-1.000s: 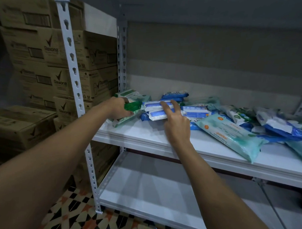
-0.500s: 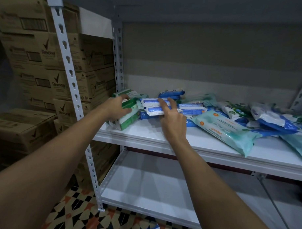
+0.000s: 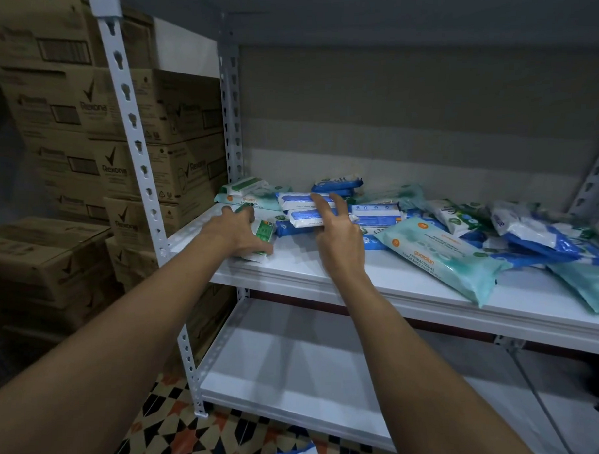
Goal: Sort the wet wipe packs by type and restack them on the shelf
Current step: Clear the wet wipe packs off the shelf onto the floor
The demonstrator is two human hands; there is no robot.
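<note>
— Two small blue-and-white packs (image 3: 309, 208) are stacked near the left end of the shelf (image 3: 323, 272); my right hand (image 3: 338, 238) rests against their front, fingers straight and spread, gripping nothing.

— And your left?

— My left hand (image 3: 238, 233) lies over a green-and-white pack (image 3: 264, 230) close to the shelf's front-left corner, fingers curled over it, thumb along its near edge.

— Where's the rest?

— Behind my left hand, by the back-left corner, a teal pack (image 3: 248, 202) with a green-striped one (image 3: 245, 186) on top. A big teal pack (image 3: 443, 259) juts over the front edge, with a loose heap of blue, white and green packs (image 3: 529, 231) at the right end. Cardboard boxes (image 3: 91, 117) are stacked left of the shelf.
</note>
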